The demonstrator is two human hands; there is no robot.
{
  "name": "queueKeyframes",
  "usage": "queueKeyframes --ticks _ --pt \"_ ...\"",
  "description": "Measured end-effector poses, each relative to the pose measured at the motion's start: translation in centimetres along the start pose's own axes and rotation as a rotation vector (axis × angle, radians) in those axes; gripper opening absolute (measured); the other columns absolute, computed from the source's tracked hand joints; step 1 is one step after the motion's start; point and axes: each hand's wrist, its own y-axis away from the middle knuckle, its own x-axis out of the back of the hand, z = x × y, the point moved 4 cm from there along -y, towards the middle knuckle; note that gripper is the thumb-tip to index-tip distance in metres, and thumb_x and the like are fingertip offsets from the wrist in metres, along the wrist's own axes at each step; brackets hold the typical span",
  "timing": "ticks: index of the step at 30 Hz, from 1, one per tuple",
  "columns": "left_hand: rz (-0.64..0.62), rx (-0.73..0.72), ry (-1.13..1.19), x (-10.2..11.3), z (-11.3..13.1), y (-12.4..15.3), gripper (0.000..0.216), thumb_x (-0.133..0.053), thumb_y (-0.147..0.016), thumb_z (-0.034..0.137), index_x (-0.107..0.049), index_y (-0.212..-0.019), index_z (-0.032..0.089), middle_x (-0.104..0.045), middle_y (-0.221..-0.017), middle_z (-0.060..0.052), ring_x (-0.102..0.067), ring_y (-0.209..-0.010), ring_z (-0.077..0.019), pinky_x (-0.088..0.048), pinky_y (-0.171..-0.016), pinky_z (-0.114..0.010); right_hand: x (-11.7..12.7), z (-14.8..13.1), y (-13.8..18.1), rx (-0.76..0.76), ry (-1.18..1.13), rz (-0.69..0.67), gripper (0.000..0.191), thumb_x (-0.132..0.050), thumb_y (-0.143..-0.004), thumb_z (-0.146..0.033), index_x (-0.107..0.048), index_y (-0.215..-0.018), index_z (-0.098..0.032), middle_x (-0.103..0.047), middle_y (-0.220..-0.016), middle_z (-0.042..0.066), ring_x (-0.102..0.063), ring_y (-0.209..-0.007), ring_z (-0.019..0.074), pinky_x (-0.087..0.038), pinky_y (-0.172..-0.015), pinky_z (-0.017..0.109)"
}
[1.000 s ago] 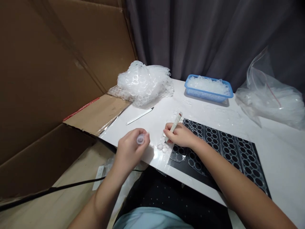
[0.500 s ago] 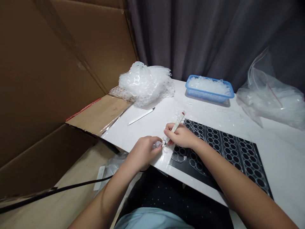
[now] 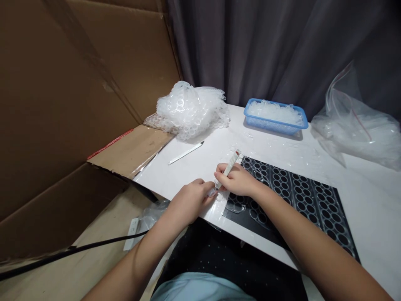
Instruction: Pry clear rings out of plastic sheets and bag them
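My right hand [image 3: 238, 180] grips a slim white pen-like tool [image 3: 229, 166], its tip pointing down at small clear plastic rings [image 3: 219, 195] on the white table [image 3: 200, 163]. My left hand [image 3: 191, 198] pinches a small clear plastic piece [image 3: 212, 192] right beside the tool's tip. Both hands meet at the left end of a black sheet [image 3: 291, 196] patterned with round cells, partly covered by a clear ring strip [image 3: 235, 205].
A heap of clear ring sheets [image 3: 191, 109] lies at the back left, a blue basket [image 3: 275, 115] of clear parts at the back, a plastic bag [image 3: 360, 129] at right. A white blade tool [image 3: 186, 152] lies loose. Cardboard [image 3: 62, 104] and a black cable [image 3: 78, 248] are on the left.
My left hand moved right from the table's edge, carrying the small clear piece up to the tool's tip. My right hand stayed almost in place.
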Motion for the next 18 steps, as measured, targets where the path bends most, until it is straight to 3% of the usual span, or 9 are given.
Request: queueKeyframes --ticks 4,7,9,12,13,15,18 --pt "0.036 -0.042 0.005 -0.3 0.0 0.0 0.027 -0.041 -0.088 0.032 -0.065 -0.093 0.02 -0.058 -0.077 -0.005 -0.057 -0.067 -0.016 -0.041 -0.063 -0.025 0.2 -0.3 0.0 0.004 0.048 -0.004 0.021 -0.04 -0.088 -0.029 -0.048 -0.07 -0.02 -0.059 -0.057 -0.002 -0.054 -0.059 0.0119 -0.034 -0.059 0.024" --pt "0.118 -0.019 0.186 0.3 -1.0 0.6 0.023 -0.045 -0.086 0.034 -0.063 -0.085 0.019 -0.06 -0.075 -0.003 -0.057 -0.066 -0.0137 -0.041 -0.061 -0.022 0.1 -0.3 0.0 0.015 0.071 -0.01 0.021 -0.04 -0.088 -0.028 -0.048 -0.07 -0.019 -0.059 -0.057 -0.001 -0.056 -0.061 0.0127 -0.034 -0.059 0.024" --pt "0.267 0.129 0.432 1.7 -2.7 1.2 0.022 -0.049 -0.084 0.038 -0.06 -0.082 0.019 -0.058 -0.065 0.001 -0.054 -0.056 -0.0112 -0.041 -0.053 -0.02 -0.1 -0.2 -0.1 0.013 0.05 -0.021 0.021 -0.041 -0.088 -0.028 -0.048 -0.07 -0.019 -0.06 -0.058 0.0 -0.058 -0.062 0.0131 -0.035 -0.058 0.023" --pt "0.652 0.296 0.837 4.8 -5.1 1.6 0.026 -0.055 -0.081 0.045 -0.056 -0.082 0.019 -0.05 -0.053 0.005 -0.047 -0.044 -0.0082 -0.038 -0.043 -0.018 -0.2 0.0 -0.2 -0.03 -0.063 -0.049 0.02 -0.042 -0.088 -0.028 -0.049 -0.071 -0.019 -0.061 -0.058 0.0 -0.06 -0.062 0.013 -0.038 -0.058 0.023" --pt "0.754 0.278 0.937 5.9 -5.3 1.2 0.026 -0.057 -0.079 0.045 -0.055 -0.083 0.019 -0.049 -0.053 0.005 -0.047 -0.044 -0.0078 -0.037 -0.042 -0.017 0.2 -0.1 -0.3 -0.049 -0.121 -0.055 0.019 -0.042 -0.088 -0.029 -0.049 -0.072 -0.019 -0.062 -0.058 0.0 -0.061 -0.063 0.013 -0.039 -0.058 0.023" --pt "0.831 0.185 1.053 7.8 -4.6 -0.8 0.029 -0.063 -0.075 0.045 -0.055 -0.083 0.019 -0.05 -0.054 0.005 -0.048 -0.045 -0.0075 -0.038 -0.042 -0.017 1.8 -0.7 -0.1 -0.063 -0.243 -0.057 0.018 -0.044 -0.089 -0.032 -0.05 -0.077 -0.019 -0.064 -0.062 0.0 -0.063 -0.064 0.0131 -0.042 -0.059 0.023" --pt "0.734 0.074 1.071 9.4 -1.9 -6.3 0.036 -0.066 -0.069 0.048 -0.057 -0.084 0.017 -0.054 -0.058 0.004 -0.052 -0.046 -0.0084 -0.041 -0.043 -0.018 5.9 -2.3 1.2 0.006 -0.318 -0.02 0.02 -0.046 -0.089 -0.038 -0.05 -0.083 -0.019 -0.066 -0.07 0.001 -0.064 -0.068 0.0135 -0.044 -0.06 0.023"
